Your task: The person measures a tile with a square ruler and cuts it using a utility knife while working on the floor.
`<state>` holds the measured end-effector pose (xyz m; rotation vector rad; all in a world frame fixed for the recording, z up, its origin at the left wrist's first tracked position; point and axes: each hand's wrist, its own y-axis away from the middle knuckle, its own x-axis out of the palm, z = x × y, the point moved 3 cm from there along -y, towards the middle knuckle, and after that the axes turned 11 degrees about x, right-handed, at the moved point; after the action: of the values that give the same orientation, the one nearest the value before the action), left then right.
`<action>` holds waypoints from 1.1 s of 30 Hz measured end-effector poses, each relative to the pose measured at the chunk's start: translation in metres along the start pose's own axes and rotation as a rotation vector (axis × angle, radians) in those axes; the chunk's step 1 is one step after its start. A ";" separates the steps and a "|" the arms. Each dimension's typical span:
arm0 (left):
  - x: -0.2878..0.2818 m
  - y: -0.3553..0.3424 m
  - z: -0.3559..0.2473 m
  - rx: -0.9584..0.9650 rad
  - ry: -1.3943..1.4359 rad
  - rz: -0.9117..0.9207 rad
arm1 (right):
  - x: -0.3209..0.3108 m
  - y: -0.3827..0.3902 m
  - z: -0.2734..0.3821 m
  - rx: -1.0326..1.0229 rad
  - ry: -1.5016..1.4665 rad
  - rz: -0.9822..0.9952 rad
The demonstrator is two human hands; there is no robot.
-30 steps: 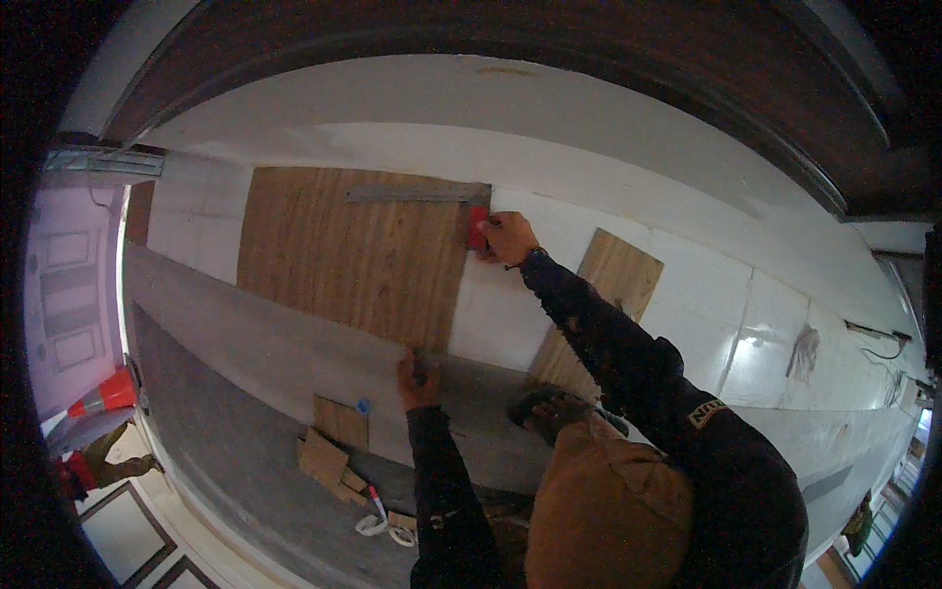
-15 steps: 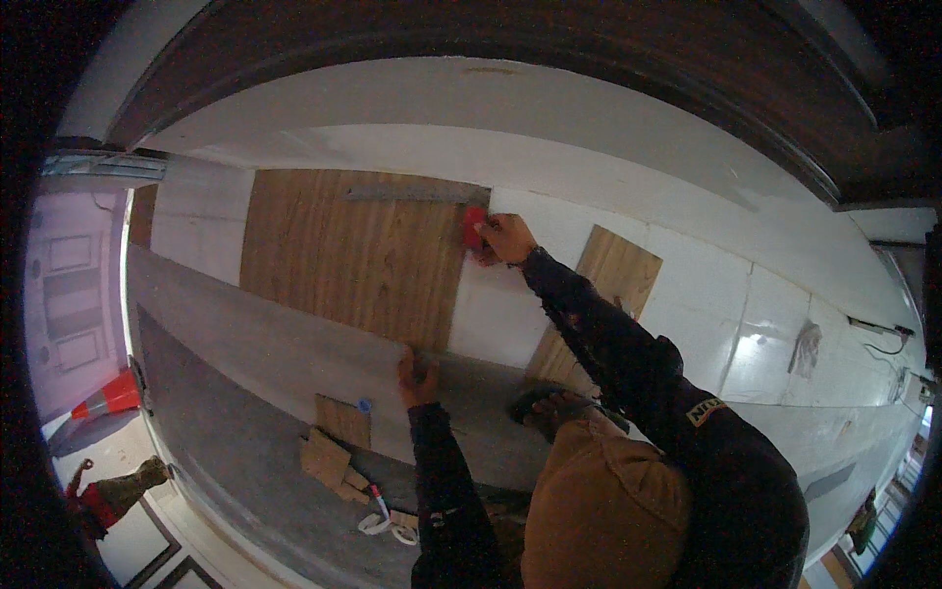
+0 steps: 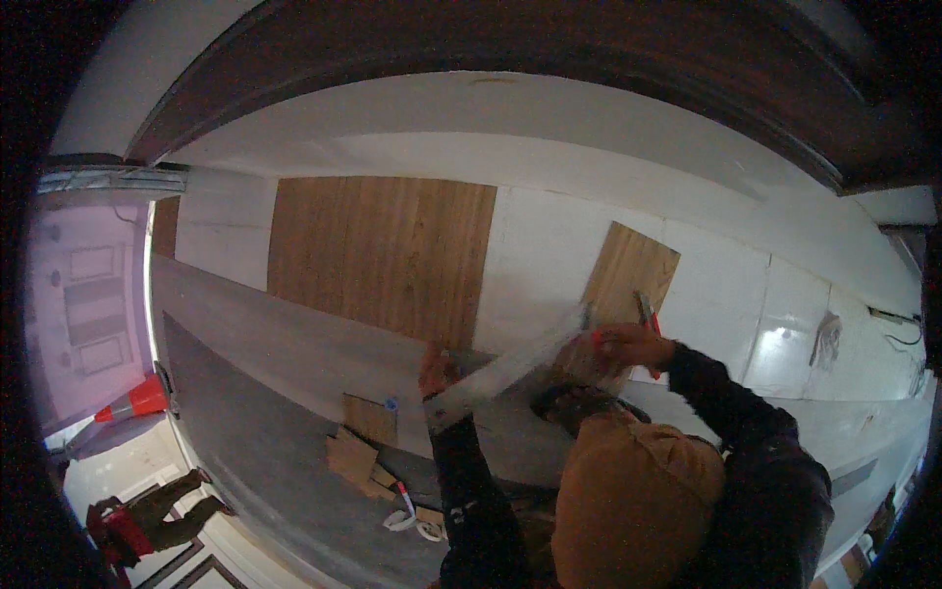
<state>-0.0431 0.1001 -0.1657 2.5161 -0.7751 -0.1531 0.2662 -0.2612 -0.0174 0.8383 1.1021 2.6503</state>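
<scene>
My right hand (image 3: 638, 346) is closed round the red handle (image 3: 596, 340) of what looks like a try square. Its long pale grey blade (image 3: 510, 365), smeared by motion, slants down across my left wrist. My left hand (image 3: 438, 371) lies at the near edge of a large brown wood-grain panel (image 3: 383, 255), fingers curled; what they hold, if anything, is too dim to make out. Beyond my right hand a smaller wood-grain plank (image 3: 633, 267) lies askew on white tiles (image 3: 535, 245). A red-handled tool (image 3: 650, 324) rests on that plank, partly hidden.
My bent leg in brown cloth (image 3: 633, 491) fills the lower middle. Cardboard-like offcuts (image 3: 351, 459), a small blue round thing (image 3: 392, 403) and white loops (image 3: 417, 522) lie on grey ground at left. An orange cone (image 3: 137, 401) and another person (image 3: 137, 525) are further left.
The square has left the panel's top right corner and come down toward me in my right hand. The left hand stays by the panel's near edge. The view has shifted slightly.
</scene>
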 end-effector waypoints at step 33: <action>0.065 0.018 -0.057 -0.285 0.191 -0.245 | -0.063 0.090 -0.046 0.220 0.832 -1.132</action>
<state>0.0158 0.0757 -0.1047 2.3032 -0.3407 -0.0966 0.2999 -0.3750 -0.0090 -0.8008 1.4051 1.8146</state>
